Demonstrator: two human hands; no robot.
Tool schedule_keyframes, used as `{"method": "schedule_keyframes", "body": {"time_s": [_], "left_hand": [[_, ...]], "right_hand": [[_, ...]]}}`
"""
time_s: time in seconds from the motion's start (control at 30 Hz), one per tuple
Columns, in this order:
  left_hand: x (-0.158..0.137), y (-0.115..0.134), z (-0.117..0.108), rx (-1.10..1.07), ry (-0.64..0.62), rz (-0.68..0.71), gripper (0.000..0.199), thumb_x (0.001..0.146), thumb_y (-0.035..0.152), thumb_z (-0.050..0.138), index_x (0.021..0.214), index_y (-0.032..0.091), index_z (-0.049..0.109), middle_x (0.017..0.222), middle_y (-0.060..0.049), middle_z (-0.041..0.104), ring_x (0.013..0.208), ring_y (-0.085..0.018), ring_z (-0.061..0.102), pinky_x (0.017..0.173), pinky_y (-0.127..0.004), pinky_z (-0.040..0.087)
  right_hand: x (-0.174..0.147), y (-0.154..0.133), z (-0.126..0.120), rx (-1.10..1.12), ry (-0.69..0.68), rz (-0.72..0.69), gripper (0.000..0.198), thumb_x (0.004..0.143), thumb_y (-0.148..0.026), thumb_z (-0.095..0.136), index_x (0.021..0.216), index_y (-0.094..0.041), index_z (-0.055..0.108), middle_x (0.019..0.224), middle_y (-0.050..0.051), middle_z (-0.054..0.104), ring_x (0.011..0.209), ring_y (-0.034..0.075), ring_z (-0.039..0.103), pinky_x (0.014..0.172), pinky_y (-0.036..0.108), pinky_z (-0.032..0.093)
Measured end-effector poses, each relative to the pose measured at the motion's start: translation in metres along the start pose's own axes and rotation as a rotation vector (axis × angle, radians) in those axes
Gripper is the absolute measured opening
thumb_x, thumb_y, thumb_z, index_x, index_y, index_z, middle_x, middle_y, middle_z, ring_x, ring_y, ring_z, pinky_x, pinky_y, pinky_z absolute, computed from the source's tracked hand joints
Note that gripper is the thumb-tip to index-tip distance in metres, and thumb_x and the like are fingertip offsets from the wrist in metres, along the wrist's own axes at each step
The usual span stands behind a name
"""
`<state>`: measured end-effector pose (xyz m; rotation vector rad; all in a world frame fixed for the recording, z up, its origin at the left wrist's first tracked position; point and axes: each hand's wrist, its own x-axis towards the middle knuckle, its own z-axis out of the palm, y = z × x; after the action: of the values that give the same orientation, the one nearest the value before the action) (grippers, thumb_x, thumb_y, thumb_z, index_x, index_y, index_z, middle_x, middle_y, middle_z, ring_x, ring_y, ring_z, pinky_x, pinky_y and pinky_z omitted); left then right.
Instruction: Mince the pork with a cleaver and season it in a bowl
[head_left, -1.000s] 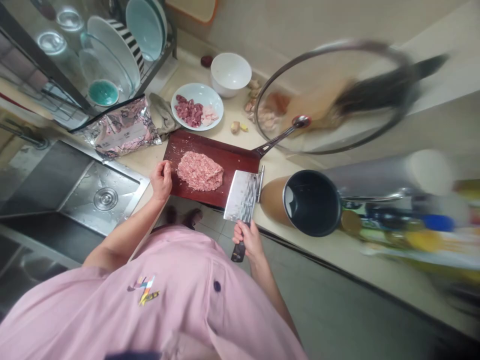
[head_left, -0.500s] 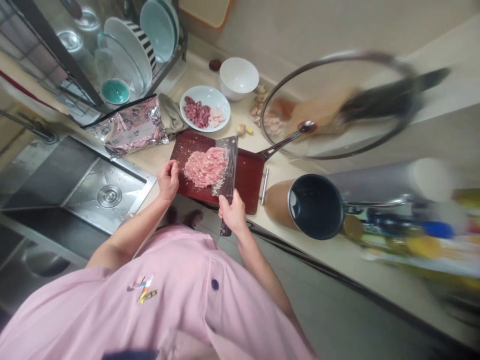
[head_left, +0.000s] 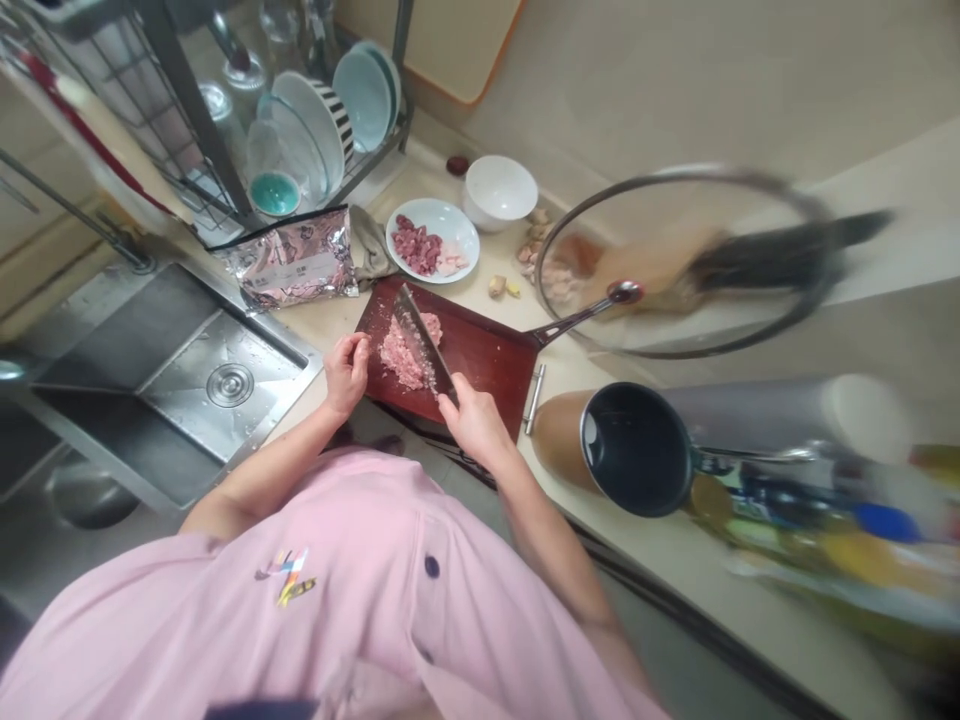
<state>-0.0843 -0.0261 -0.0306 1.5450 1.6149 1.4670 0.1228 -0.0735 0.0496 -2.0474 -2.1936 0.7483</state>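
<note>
My right hand (head_left: 476, 425) is wrapped around the handle of a cleaver (head_left: 422, 342). The blade stands on edge, slanting across a heap of pink minced meat (head_left: 405, 360) with bits of meat stuck to it. Under the meat lies a dark red cutting board (head_left: 487, 365) with a metal handle on its right side. At the board's left edge my left hand (head_left: 347, 373) is closed, its fingers curled against that side. Behind the board a white plate (head_left: 433, 240) holds dark red meat pieces and paler ones.
To the left are a steel sink (head_left: 229, 385) and a foil bag (head_left: 292, 262). A dish rack (head_left: 176, 110) stands behind. A white bowl (head_left: 500, 192) and ginger (head_left: 498, 287) sit behind the board. A glass lid (head_left: 675, 355) and dark pot (head_left: 637, 450) are at right.
The cleaver has turned from lying flat at the mince's right side to standing on edge across it. The mince heap looks narrower. The whole view has shifted slightly; my left hand stays by the board's edge.
</note>
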Motion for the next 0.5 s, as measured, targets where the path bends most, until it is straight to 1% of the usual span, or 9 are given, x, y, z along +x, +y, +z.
{"method": "schedule_keyframes", "body": {"time_s": [0.07, 0.1, 0.23, 0.37, 0.5], "left_hand": [[0.003, -0.003, 0.005, 0.002, 0.003, 0.024, 0.025, 0.094, 0.036, 0.046, 0.091, 0.018, 0.064, 0.081, -0.004, 0.064, 0.076, -0.014, 0.059, 0.075, -0.026, 0.046], [0.005, -0.005, 0.009, 0.002, 0.009, 0.027, 0.026, 0.094, 0.036, 0.046, 0.091, 0.017, 0.064, 0.082, -0.004, 0.064, 0.078, -0.015, 0.06, 0.076, -0.026, 0.047], [0.01, -0.016, 0.019, 0.021, 0.025, -0.028, 0.028, 0.094, 0.038, 0.045, 0.091, 0.016, 0.064, 0.082, -0.005, 0.065, 0.079, -0.016, 0.06, 0.077, -0.027, 0.047], [0.008, -0.022, 0.02, 0.006, 0.021, -0.047, 0.03, 0.094, 0.038, 0.045, 0.09, 0.015, 0.064, 0.079, -0.006, 0.065, 0.076, -0.015, 0.06, 0.074, -0.027, 0.047], [0.006, -0.021, 0.019, 0.01, 0.029, -0.041, 0.03, 0.094, 0.038, 0.045, 0.09, 0.016, 0.064, 0.082, -0.006, 0.066, 0.078, -0.016, 0.061, 0.076, -0.027, 0.047]], "right_hand": [[0.004, 0.001, -0.004, 0.02, 0.063, 0.008, 0.026, 0.093, -0.031, 0.041, 0.112, -0.016, 0.052, 0.083, 0.011, 0.07, 0.073, 0.025, 0.066, 0.062, 0.029, 0.04], [0.007, 0.002, -0.005, 0.015, 0.064, 0.021, 0.026, 0.093, -0.03, 0.041, 0.111, -0.016, 0.052, 0.084, 0.012, 0.07, 0.074, 0.025, 0.066, 0.063, 0.029, 0.041], [0.016, 0.007, -0.005, -0.023, -0.045, 0.003, 0.022, 0.09, -0.027, 0.045, 0.107, -0.017, 0.055, 0.083, 0.011, 0.07, 0.075, 0.026, 0.066, 0.065, 0.029, 0.041], [0.019, 0.01, -0.003, 0.003, 0.03, 0.006, 0.027, 0.092, -0.03, 0.042, 0.113, -0.016, 0.053, 0.086, 0.012, 0.07, 0.077, 0.026, 0.066, 0.066, 0.03, 0.042], [0.018, 0.009, -0.002, -0.027, -0.055, -0.014, 0.025, 0.09, -0.027, 0.045, 0.11, -0.016, 0.055, 0.084, 0.011, 0.07, 0.075, 0.026, 0.066, 0.066, 0.03, 0.043]]}}
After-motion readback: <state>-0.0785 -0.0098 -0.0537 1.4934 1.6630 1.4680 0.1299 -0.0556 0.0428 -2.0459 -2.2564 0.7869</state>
